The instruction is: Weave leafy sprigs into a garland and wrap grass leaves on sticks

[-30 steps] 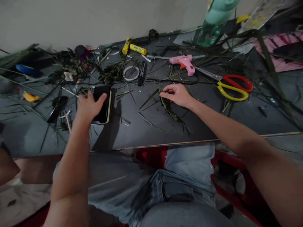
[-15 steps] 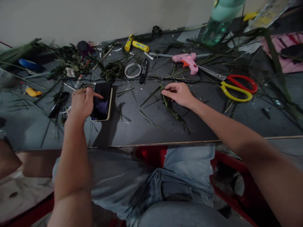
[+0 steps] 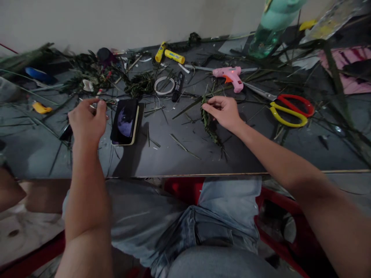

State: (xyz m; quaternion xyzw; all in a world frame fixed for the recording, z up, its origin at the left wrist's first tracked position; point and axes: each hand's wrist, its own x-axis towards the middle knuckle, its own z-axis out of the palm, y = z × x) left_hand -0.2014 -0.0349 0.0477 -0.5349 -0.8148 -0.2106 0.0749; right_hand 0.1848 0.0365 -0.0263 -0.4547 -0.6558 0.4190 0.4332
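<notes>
My right hand [image 3: 224, 112] pinches the upper end of a braided strip of green leaves [image 3: 209, 125] between thumb and fingers. The strip hangs down and lies along the dark table, its loose ends pointing toward the front edge. My left hand [image 3: 88, 119] is just left of a smartphone [image 3: 124, 121] and apart from it. Its fingers are loosely bent with a gap beside the thumb, and nothing shows in them. The phone leans on a pale case or block, its screen lit with a dim purple picture.
Behind my right hand lie a pink glue gun [image 3: 228, 73] with a lit red light and scissors [image 3: 290, 110] with red and yellow handles. A tape roll [image 3: 164, 85], a black marker [image 3: 177, 87], yellow glue sticks [image 3: 174, 56] and a green bottle [image 3: 268, 31] stand among leaf scraps.
My left hand has moved left, off the phone screen where a finger was pointing, and the screen is now uncovered. My right hand still holds the braided strip in nearly the same place.
</notes>
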